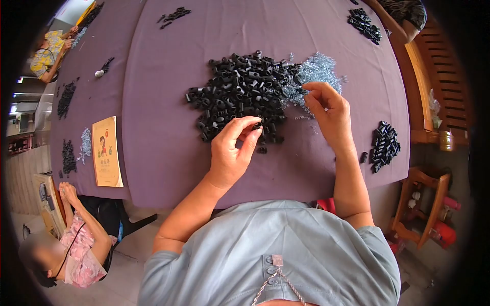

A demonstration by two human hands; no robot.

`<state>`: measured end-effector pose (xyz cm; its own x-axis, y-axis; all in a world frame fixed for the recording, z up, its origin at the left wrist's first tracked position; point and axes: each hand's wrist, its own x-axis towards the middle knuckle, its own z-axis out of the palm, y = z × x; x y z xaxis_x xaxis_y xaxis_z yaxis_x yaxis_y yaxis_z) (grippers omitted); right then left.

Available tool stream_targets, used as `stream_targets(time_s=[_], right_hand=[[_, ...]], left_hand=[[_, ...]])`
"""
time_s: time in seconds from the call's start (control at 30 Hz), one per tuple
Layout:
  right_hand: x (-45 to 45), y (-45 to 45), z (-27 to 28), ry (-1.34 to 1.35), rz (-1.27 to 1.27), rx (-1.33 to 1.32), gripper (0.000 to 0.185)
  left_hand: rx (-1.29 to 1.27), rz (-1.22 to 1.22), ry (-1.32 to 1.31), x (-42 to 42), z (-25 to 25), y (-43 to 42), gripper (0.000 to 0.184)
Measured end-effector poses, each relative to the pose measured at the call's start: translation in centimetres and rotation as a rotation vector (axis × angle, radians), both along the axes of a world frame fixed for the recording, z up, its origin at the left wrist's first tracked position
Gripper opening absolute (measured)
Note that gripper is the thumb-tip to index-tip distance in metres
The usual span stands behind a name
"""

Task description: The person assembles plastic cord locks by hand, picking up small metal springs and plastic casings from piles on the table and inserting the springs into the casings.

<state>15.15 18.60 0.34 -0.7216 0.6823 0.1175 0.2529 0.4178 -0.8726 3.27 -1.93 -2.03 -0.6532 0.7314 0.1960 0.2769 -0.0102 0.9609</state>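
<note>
My left hand (232,148) pinches a small black tube-shaped part (258,126) between thumb and fingertips, with its open end showing. It is at the near edge of a large heap of black tube-shaped parts (240,86). My right hand (329,109) is closed in a pinch by a pile of small silvery-blue coil springs (321,69), just right of the black heap. Whatever lies between its fingertips is too small to make out. A single black part (262,150) rests on the cloth just below my left fingertips.
A purple cloth (168,163) covers the table. To the right is a smaller pile of black parts (385,147); another (364,25) sits at the far right. A booklet (107,152) lies left, near more springs (85,145). Other people work around the table.
</note>
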Motion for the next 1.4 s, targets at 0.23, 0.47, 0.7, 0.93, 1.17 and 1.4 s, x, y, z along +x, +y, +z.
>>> stream_targets(time_s=[0.23, 0.47, 0.7, 0.93, 1.17, 1.4], right_hand=[[1.7, 0.8, 2.6, -0.224, 0.277, 0.091, 0.012], [1.7, -0.5, 1.6, -0.422, 0.375, 0.395, 0.014], [2.3, 0.5, 4.1, -0.208, 0.168, 0.094, 0.019], [5.3, 1.0, 3.7, -0.418, 0.207, 0.491, 0.016], [5.0, -0.4, 1.5, -0.502, 0.221, 0.59, 0.012], [1.4, -3.3, 4.7, -0.115, 0.324, 0.119, 0.012]], left_hand=[[-0.008, 0.017, 0.072, -0.4, 0.0, 0.0, 0.019], [0.05, 0.036, -0.135, -0.5, -0.8, -0.1, 0.02], [0.042, 0.037, -0.102, -0.3, -0.6, -0.1, 0.017], [0.047, 0.006, -0.069, -0.3, -0.7, -0.3, 0.018], [0.055, 0.0, -0.052, -0.2, -0.5, -0.3, 0.016], [0.044, -0.021, -0.002, -0.3, 0.0, -0.4, 0.017]])
